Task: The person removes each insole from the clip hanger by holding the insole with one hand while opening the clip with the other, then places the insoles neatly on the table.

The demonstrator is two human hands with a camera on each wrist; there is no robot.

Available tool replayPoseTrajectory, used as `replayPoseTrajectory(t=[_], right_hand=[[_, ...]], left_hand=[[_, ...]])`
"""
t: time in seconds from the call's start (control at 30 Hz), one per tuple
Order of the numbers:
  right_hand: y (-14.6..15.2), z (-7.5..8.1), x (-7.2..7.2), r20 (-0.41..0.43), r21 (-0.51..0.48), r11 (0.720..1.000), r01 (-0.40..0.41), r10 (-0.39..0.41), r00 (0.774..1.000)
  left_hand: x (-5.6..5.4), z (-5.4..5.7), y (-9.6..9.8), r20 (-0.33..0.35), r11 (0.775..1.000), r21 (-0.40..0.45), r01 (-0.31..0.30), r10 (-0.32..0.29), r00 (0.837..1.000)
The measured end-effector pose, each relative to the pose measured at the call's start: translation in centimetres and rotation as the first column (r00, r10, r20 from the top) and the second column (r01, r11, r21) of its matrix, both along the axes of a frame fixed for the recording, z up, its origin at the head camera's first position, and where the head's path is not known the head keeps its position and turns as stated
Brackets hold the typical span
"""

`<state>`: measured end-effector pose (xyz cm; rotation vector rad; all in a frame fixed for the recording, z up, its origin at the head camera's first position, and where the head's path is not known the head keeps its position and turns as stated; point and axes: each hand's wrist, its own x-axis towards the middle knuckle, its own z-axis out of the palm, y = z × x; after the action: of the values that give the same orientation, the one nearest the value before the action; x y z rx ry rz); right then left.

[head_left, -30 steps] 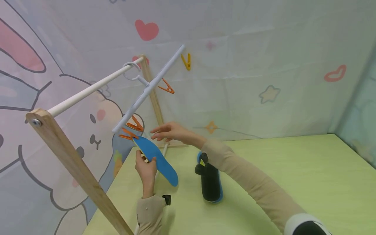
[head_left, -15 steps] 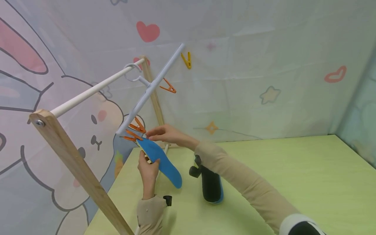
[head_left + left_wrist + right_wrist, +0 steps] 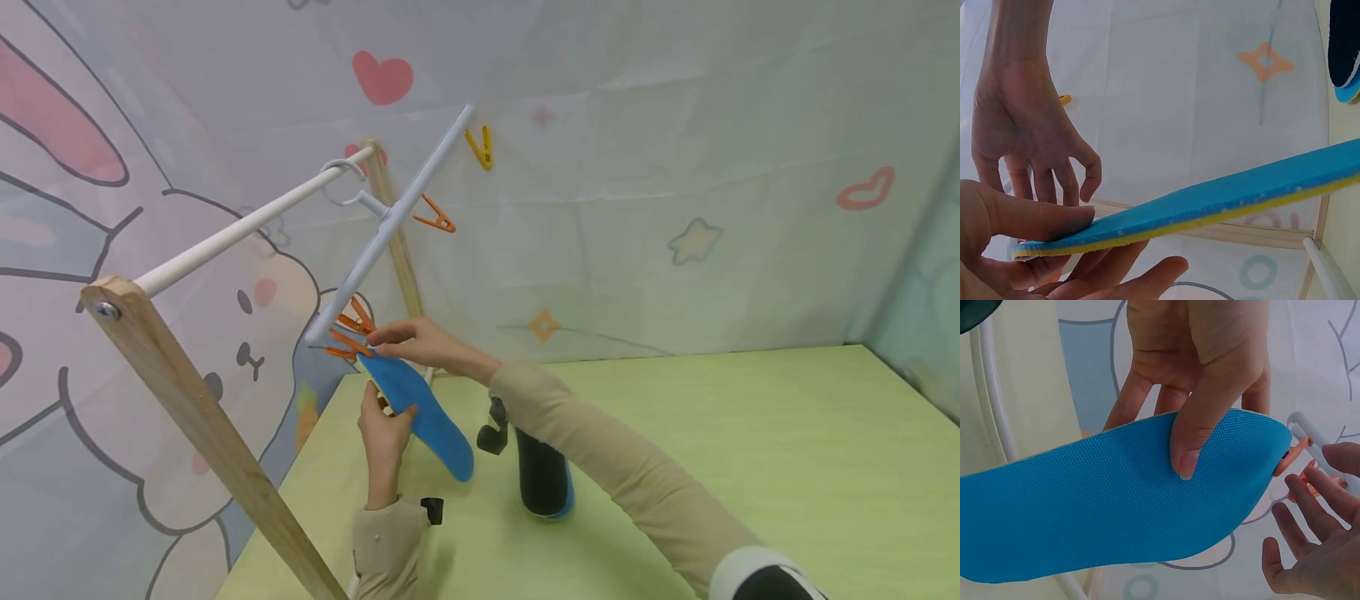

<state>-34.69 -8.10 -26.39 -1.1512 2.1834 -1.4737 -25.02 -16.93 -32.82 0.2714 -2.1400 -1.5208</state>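
Note:
My left hand (image 3: pixel 386 425) pinches a blue shoe insole (image 3: pixel 427 408) with yellow edging, thumb (image 3: pixel 1190 437) on its blue face and fingers behind. The insole slants, its upper tip at an orange clothespin (image 3: pixel 350 344) that hangs from the near end of a white hanger (image 3: pixel 390 223). Beside that tip is my right hand (image 3: pixel 420 342), fingertips right at the clothespin in the head view. In the right wrist view the fingers of the right hand (image 3: pixel 1319 540) are spread and loosely bent, with nothing between them. Another orange clothespin (image 3: pixel 358 318) hangs just behind.
The hanger hooks over a white rod (image 3: pixel 247 221) on a wooden frame (image 3: pixel 217 442) at the left. Farther along it hang an orange clothespin (image 3: pixel 437 217) and a yellow clothespin (image 3: pixel 482 150). A black-topped insole with blue edging (image 3: pixel 543 475) lies on the green table (image 3: pixel 750 450).
My right hand has moved left and closer to the orange clothespin at the insole's tip. The left hand, insole and near hanger end have shifted slightly right in view.

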Motion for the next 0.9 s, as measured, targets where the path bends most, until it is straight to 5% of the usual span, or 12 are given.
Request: replayPoseTrajectory(t=[0.63,0.77,0.9], right_hand=[[-1.7,0.4,0.6,-0.042,-0.022,1.0,0.004,-0.005,0.999],[-2.4,0.3,0.9,-0.14,-0.008,1.0,0.016,-0.017,0.99],[-2.7,0.4,1.2,-0.283,0.044,0.998,0.055,-0.04,0.958]], left_hand=[[0.6,0.6,0.6,0.022,0.999,-0.007,0.043,-0.043,0.999],[0.7,0.7,0.8,0.044,0.999,-0.006,0.053,-0.052,0.998],[0.7,0.8,0.9,0.053,0.998,-0.015,0.063,-0.062,0.997]])
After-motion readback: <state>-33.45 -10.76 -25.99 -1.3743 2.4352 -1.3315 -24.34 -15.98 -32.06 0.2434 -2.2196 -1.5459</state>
